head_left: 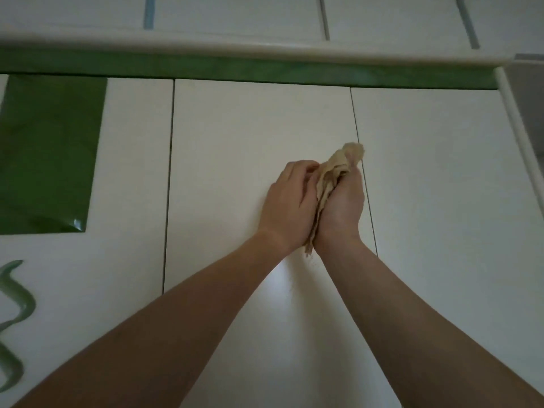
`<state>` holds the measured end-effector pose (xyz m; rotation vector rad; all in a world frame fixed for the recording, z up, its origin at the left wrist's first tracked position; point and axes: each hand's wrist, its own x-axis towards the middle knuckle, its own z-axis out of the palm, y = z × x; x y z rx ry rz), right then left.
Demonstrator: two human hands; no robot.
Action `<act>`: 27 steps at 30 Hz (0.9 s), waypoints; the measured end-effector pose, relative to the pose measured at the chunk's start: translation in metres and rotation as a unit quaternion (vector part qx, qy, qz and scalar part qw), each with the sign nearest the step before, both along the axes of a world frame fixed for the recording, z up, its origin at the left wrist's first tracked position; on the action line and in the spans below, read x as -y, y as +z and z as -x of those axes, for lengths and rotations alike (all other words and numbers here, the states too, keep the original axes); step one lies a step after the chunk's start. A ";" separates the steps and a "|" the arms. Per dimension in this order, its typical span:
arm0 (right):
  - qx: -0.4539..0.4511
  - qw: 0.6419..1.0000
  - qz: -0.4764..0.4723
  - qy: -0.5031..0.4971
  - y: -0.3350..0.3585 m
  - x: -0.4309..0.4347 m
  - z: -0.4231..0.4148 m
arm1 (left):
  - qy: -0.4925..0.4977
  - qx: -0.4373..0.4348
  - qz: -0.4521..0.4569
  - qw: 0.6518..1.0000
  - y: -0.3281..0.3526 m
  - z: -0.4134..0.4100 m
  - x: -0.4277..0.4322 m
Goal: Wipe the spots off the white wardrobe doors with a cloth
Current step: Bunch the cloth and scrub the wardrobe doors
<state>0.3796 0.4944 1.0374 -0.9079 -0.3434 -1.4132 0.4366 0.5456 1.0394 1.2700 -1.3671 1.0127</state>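
**Cloth bunched between both hands in front of the wardrobe doors**

The beige cloth (pixel 329 184) is gathered into a crumpled strip a little toward 3 o'clock from the view's centre. Its bunched top pokes out at 1 o'clock and its thin tail hangs at 7 o'clock, between the wrists. The left hand (pixel 290 201) is at the cloth's 9 o'clock with fingers curled onto it. The right hand (pixel 343 207) is at 3 o'clock, wrapped round the other side, so the two hands are pressed together on the fabric.

Behind them is the middle door (pixel 235 128). Its seam with the right door (pixel 435 172) runs just behind the right hand. A green band (pixel 235 70) crosses above at 12 o'clock. On the left door (pixel 132 172), a green panel (pixel 50 154) sits at 9 o'clock and a green curl (pixel 14 304) at 8 o'clock.
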 end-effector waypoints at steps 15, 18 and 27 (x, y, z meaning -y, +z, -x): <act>-0.265 0.645 0.311 -0.646 0.164 0.090 -0.089 | 0.223 -0.013 0.070 0.972 0.052 -0.108 -0.121; -0.253 0.630 0.347 -0.647 0.197 0.057 -0.105 | 0.258 -0.035 0.072 0.963 0.062 -0.120 -0.142; -0.154 0.499 0.578 -0.626 0.165 -0.071 -0.172 | 0.226 -0.013 0.166 0.960 0.064 -0.130 -0.184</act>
